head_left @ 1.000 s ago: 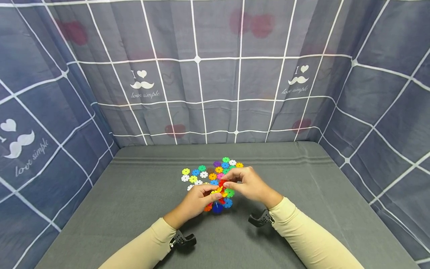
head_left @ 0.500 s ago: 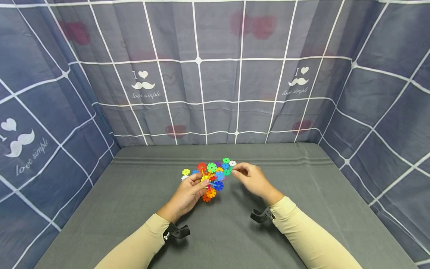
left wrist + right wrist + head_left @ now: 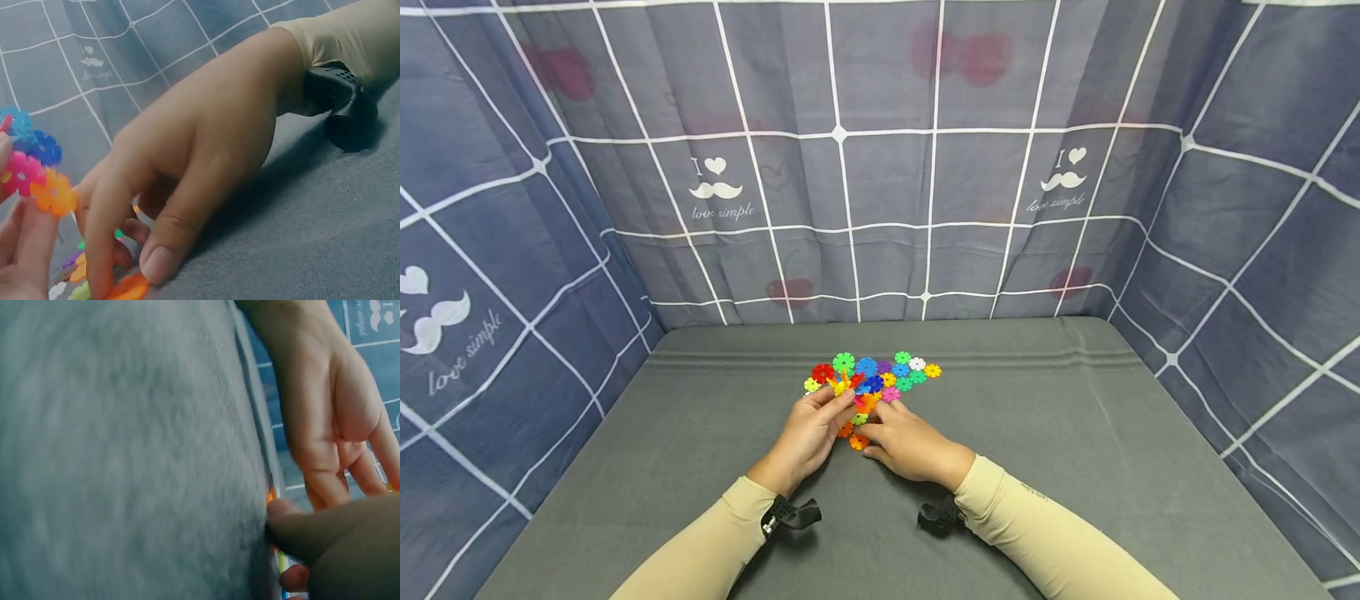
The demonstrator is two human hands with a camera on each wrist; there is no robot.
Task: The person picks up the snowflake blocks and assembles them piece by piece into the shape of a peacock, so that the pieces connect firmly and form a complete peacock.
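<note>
My left hand point(image 3: 801, 437) holds up a cluster of joined plastic snowflake discs point(image 3: 867, 385) in red, green, blue, yellow, pink and orange. In the left wrist view its fingers point(image 3: 37, 240) support the pink and orange part of the cluster. My right hand point(image 3: 917, 442) is low at the table, just right of and below the cluster. Its thumb and index fingertip pinch an orange snowflake disc point(image 3: 130, 289) lying on the cloth. Only a sliver of orange shows beside the thumb point(image 3: 287, 511) in the blurred right wrist view.
Several loose discs lie on the grey table cloth point(image 3: 1037, 500) behind the hands, among them a pink one point(image 3: 891, 394) and a yellow-orange one point(image 3: 932, 371). Some are hidden under the cluster. A checked curtain point(image 3: 887, 183) encloses the back and sides.
The left hand has carried the cluster left and turned it. The right hand has let go of the cluster, drawn away right, then come down left to the orange disc near the front.
</note>
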